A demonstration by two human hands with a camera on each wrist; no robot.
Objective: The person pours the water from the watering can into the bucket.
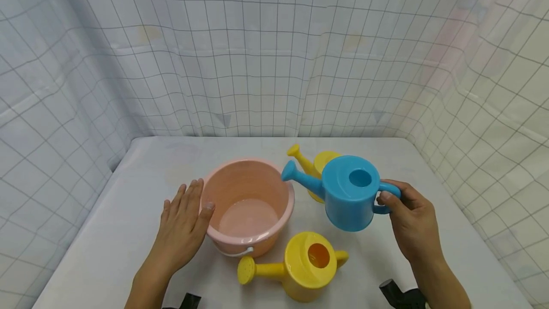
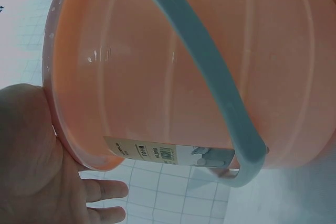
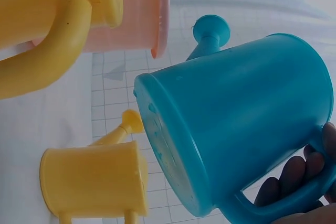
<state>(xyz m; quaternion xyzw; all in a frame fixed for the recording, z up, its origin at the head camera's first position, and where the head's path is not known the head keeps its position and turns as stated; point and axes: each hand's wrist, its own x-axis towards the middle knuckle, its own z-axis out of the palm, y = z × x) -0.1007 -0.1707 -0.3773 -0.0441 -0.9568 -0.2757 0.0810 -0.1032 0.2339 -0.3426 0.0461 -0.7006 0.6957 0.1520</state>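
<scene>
My right hand (image 1: 413, 221) grips the handle of a blue watering can (image 1: 350, 194), which is lifted off the table, its spout reaching toward a pink bucket (image 1: 280, 225). In the right wrist view, fingers (image 3: 294, 174) curl through the blue handle. Against the bucket's left rim rests my left hand (image 1: 182, 225), with straight fingers. The left wrist view shows the palm (image 2: 31, 161) at the rim, beside the bucket's bail handle (image 2: 210, 72) and a paper label. One yellow watering can (image 1: 306, 271) stands in front of the bucket; another yellow watering can (image 1: 326, 159) is partly hidden behind the blue one.
All of this is on a white table (image 1: 158, 166), enclosed by white grid-patterned curtains (image 1: 257, 61) at the back and sides. Black objects, one a short cylinder (image 1: 391, 290), show at the lower edge near each forearm.
</scene>
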